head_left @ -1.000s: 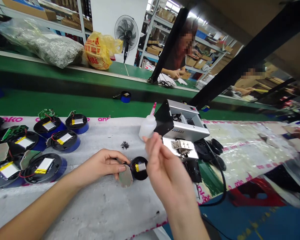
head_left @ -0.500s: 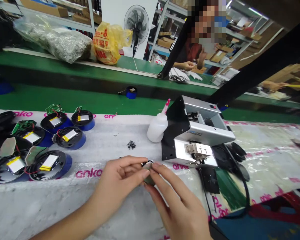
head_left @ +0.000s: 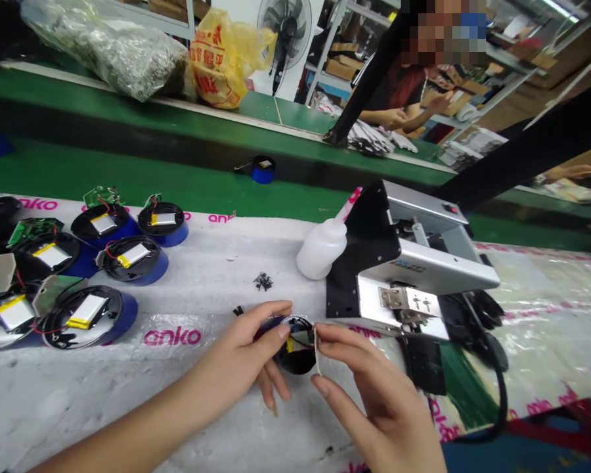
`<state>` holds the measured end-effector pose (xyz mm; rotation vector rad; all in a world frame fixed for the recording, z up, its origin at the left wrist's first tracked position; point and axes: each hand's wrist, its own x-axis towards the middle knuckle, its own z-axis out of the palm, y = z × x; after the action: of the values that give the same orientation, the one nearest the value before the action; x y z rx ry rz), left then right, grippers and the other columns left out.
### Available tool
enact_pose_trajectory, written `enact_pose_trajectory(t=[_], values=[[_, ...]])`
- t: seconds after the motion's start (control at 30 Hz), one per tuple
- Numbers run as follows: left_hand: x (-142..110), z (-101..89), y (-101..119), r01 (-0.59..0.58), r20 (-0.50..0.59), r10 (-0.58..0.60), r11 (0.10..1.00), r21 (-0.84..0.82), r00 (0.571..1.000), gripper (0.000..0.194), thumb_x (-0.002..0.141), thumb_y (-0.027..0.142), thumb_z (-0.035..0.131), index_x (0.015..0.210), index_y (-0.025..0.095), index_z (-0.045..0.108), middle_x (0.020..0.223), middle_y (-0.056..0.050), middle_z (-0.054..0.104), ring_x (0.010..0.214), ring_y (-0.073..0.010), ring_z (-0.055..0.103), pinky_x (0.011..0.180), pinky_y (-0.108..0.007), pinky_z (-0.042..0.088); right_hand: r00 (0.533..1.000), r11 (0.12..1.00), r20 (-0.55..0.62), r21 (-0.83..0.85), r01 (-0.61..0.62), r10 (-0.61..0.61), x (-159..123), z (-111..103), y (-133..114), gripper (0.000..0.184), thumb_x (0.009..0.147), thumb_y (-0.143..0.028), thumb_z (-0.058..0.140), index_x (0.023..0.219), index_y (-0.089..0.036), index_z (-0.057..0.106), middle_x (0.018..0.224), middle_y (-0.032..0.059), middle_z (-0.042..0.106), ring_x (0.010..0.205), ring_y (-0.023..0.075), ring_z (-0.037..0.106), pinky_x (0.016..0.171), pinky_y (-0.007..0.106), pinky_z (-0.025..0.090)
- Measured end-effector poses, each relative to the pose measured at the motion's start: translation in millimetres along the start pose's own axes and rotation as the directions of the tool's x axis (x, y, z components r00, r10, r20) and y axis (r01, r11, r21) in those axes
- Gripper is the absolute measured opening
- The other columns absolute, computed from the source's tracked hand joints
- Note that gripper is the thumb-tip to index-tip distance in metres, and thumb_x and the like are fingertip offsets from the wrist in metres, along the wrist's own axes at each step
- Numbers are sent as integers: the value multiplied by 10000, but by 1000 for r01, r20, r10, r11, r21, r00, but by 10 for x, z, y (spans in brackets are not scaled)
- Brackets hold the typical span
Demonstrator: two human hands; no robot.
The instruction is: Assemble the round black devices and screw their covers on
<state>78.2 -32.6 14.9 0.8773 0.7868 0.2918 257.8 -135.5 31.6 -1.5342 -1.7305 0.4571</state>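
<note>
Board (head_left: 318,350), first in the left hand (head_left: 249,348), now in the right (head_left: 374,387); case (head_left: 298,362), hidden midway, visible again, lower centre.

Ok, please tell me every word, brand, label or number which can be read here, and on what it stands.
"anko": pink, repeated on the white sheet, some cut off.
Yellow plastic bag: red Chinese characters, too creased to read surely.
Silver-and-black machine: blue marking, too blurred.
No readable numbers.
</note>
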Motion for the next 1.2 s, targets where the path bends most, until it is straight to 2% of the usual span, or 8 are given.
enact_pose_trajectory(t=[0.1,0.23,0.37,0.53,0.73,0.97,1.2], values=[[51,72,-30,-11,-51,11,1000,4,999,434,918,326,591,1316,181,493,706,-2,670,472,-141,656,389,-201,514,1000,999,-8,-35,28,-29,25,5,-12,268,856,-153,693,1106,-248,664,1216,82,689,1114,204,687,922,281,603],[60,90,-67,-44,-77,45,999,23,996,366,894,308,624,1232,193,543,520,53,613,423,-134,618,384,-187,499,982,969,39,-160,188,-184,115,3,-14,237,864,-137,685,1090,-206,701,1218,109,692,1066,216,710,896,285,619],[47,18,-89,-66,-6,65,995,-70,998,458,854,307,686,1275,188,552,554,39,665,481,-143,669,464,-215,551,963,934,101,-237,268,-250,130,-17,37,299,889,-119,648,1177,-183,697,1259,127,674,1115,220,692,927,308,610],[34,-113,-84,-51,116,74,980,-190,990,644,804,336,756,1371,154,510,694,-24,758,595,-170,741,605,-277,615,947,924,157,-221,312,-282,220,-55,13,336,910,-133,618,1228,-218,683,1266,103,682,1175,216,660,973,331,582],[54,-141,-59,-41,116,80,952,-305,990,713,760,428,804,1355,139,538,722,-31,765,604,-170,748,611,-270,616,944,941,249,-205,270,-216,416,-13,-81,331,923,-182,611,1218,-309,692,1225,55,696,1143,198,673,943,307,596],[4,-152,-95,-91,135,134,955,-283,982,622,775,307,822,1330,193,567,854,-14,754,662,-142,733,658,-270,610,964,948,166,-210,241,-208,234,52,54,360,888,-92,641,1213,-244,664,1296,54,641,1226,177,610,1042,293,536],[-15,-165,-112,-69,132,102,969,-238,986,613,825,288,778,1376,214,520,811,3,748,704,-160,737,703,-295,603,952,934,192,-221,280,-240,196,24,-4,314,907,-61,603,1204,-146,658,1300,96,604,1302,162,536,1110,252,467]])
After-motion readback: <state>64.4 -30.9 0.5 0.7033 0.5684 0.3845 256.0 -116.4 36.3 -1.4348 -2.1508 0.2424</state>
